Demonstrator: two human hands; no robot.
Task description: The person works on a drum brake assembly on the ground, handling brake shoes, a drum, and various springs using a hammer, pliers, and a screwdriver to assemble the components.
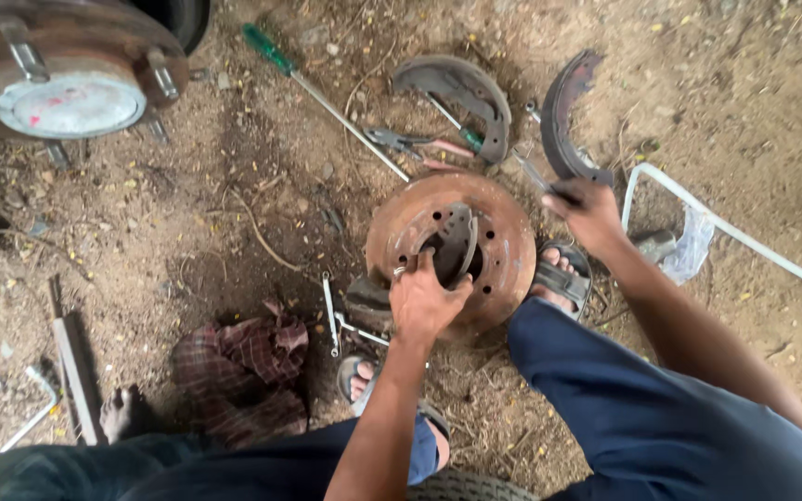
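Observation:
A rusty round brake drum [503, 243] lies flat on the dirt between my feet. My left hand [424, 299] grips a curved metal part [457, 243] that rests in the drum's middle opening. My right hand [587, 211] reaches past the drum's far right edge and closes on the handle of a thin tool [536, 176] lying beside a curved brake shoe [563, 116]. A second brake shoe [461, 93] lies behind the drum.
A green-handled screwdriver [322, 97] and pliers [420, 144] lie on the ground behind the drum. A wheel hub [67, 70] sits top left. A checked rag [243, 371], a small spanner [329, 315], a white pipe [735, 232] and another person's bare foot [122, 413] are nearby.

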